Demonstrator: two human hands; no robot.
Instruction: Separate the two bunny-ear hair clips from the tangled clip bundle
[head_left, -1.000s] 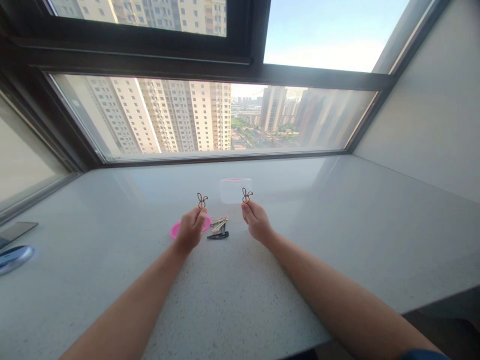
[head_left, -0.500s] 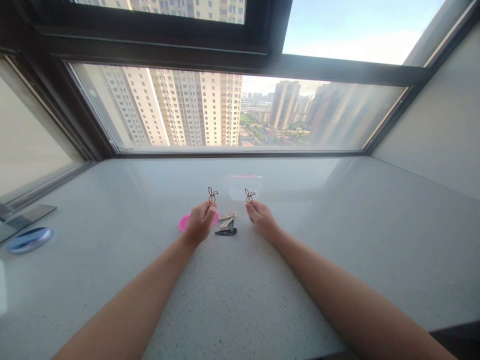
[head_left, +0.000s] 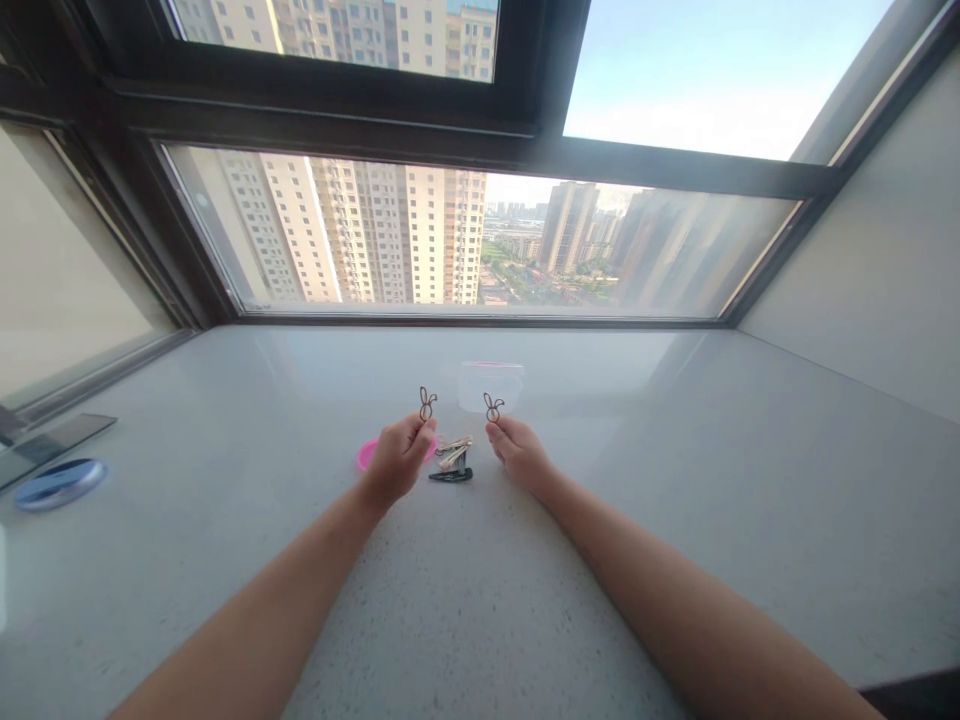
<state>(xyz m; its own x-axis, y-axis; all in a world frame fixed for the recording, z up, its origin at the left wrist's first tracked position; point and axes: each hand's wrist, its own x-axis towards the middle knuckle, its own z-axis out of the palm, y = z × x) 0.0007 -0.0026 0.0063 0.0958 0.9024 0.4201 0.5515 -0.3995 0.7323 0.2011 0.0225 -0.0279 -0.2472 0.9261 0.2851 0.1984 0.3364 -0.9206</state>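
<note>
My left hand (head_left: 399,455) pinches a brown, rabbit-shaped hair clip (head_left: 427,403) by its lower end, its two looped ears pointing up. A matching rabbit-shaped hair clip (head_left: 493,407) stands upright between the thumb and fingers of my right hand (head_left: 519,450). On the sill between the hands lies a small heap of light-coloured hair clips (head_left: 453,453), with a black snap hair clip (head_left: 451,476) at its near side. A pink round lid or dish (head_left: 366,455) sits partly hidden behind my left hand.
A clear plastic box (head_left: 480,385) stands on the pale speckled sill (head_left: 480,600) beyond the hands. At the far left lie a shiny bluish oval object (head_left: 60,485) and a dark flat panel (head_left: 67,440). A dark-framed window (head_left: 480,322) closes off the back.
My right hand has moved slightly left, bringing its clip a little closer to the left one. Both hands keep their clips. The whole view has tilted slightly up.
</note>
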